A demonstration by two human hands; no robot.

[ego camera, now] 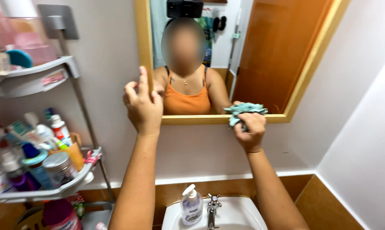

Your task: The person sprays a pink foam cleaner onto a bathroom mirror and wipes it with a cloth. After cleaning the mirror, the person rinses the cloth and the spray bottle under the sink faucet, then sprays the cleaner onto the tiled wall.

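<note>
R hand (250,129) grips cloth (244,111), mirror (260,64).

White soap pump bottle (191,207) on sink (248,215); shelf tubes (61,129), possibly toothpaste.

crumpled teal cloth (245,111), against mirror's wooden frame (218,119)
</note>
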